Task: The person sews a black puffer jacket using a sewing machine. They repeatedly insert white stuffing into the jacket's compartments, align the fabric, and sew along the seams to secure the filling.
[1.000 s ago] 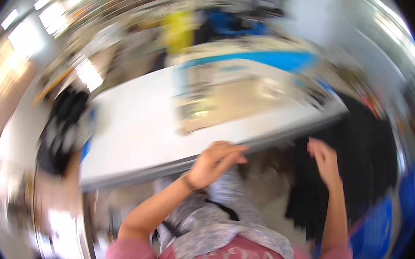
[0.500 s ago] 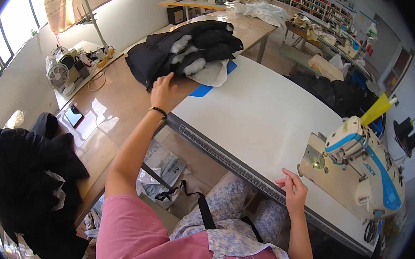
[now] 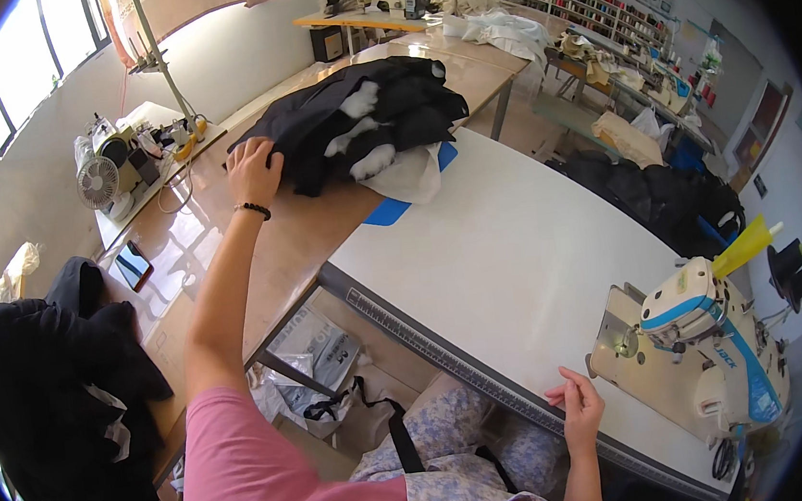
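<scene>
Moved left hand [image 3: 255, 173] farther to left since earlier frame, now upon corner of black cloth [image 3: 317, 128] lying on brown table [image 3: 293, 237]; cannot tell if gripping; keeping right hand [image 3: 580, 409] relaxed, unladen, near sewing machine [image 3: 737, 353]

L arm [image 3: 220, 307] out, R fingers [image 3: 579, 388] loose

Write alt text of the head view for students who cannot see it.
A person's left hand touches a black fabric bundle with white fluffy patches on a brown table; the empty right hand is near a white and blue sewing machine.
</scene>
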A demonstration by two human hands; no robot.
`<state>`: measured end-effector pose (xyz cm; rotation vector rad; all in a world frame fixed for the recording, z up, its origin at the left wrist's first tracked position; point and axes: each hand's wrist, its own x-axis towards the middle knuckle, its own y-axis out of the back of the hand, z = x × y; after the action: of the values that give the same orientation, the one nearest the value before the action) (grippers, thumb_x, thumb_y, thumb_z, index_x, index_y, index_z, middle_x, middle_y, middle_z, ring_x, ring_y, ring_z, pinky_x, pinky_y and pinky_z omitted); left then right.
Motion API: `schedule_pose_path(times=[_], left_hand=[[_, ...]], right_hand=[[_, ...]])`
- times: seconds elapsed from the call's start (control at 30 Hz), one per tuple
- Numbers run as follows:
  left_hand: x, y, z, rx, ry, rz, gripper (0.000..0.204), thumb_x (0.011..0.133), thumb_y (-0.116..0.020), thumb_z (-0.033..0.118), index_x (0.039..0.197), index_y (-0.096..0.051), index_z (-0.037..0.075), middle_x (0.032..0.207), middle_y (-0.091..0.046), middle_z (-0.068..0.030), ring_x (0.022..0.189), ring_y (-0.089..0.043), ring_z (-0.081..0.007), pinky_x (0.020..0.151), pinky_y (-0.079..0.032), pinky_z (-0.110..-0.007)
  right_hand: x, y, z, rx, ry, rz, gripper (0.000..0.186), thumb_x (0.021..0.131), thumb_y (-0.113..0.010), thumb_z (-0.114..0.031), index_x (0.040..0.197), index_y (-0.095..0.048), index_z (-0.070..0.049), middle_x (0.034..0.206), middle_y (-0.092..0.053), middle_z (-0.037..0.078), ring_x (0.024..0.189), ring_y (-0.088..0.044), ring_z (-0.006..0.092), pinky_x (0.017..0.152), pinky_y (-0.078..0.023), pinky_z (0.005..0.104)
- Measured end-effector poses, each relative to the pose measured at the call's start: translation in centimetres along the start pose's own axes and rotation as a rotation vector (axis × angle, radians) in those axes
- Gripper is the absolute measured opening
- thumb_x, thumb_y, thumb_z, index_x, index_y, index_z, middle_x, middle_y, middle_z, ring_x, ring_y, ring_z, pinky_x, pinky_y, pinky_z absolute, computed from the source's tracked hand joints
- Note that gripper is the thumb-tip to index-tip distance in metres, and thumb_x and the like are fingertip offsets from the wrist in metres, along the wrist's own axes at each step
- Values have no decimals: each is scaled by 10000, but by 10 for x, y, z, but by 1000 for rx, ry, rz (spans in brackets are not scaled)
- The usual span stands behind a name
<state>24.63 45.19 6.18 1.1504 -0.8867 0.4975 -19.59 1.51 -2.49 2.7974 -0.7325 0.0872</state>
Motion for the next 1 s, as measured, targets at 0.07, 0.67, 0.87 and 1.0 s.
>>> schedule_pose_path(times=[0.07,0.67,0.87,1.0], left_hand=[[15,28,44,-161,-258,92,130,824,-662,182,893,-707,81,1136,-658,-26,1132,-591,-251,1068,-380,-448],[-189,106,313,-1041,-579,-720,119,913,-677,159,976,-697,60,1253,-609,-88,1235,-557,-282,1153,-239,-630],[-110,51,325,-1041,-411,-629,149,948,-628,152,997,-714,40,1055,-691,-112,1025,-627,-311,921,-507,-389],[-79,-23,334,-601,-417,-626,356,996,-577,332,1152,-715,43,1129,-686,-144,1095,-623,-329,979,-480,-411]], right_hand=[[6,-6,-6,-3,-15,-6,274,1048,-493,-130,1204,-665,16,835,-728,108,691,-650,119,667,-539,251],[66,-21,-28,145,-482,-443,294,993,-596,-307,1097,-656,-38,955,-696,66,781,-688,156,619,-590,369],[-42,27,-16,329,-404,-236,220,1009,-555,-125,1131,-663,22,982,-704,35,819,-650,90,704,-535,253],[-89,33,5,341,-397,-224,245,1032,-518,-90,1203,-650,26,1067,-697,14,946,-610,63,848,-495,245]])
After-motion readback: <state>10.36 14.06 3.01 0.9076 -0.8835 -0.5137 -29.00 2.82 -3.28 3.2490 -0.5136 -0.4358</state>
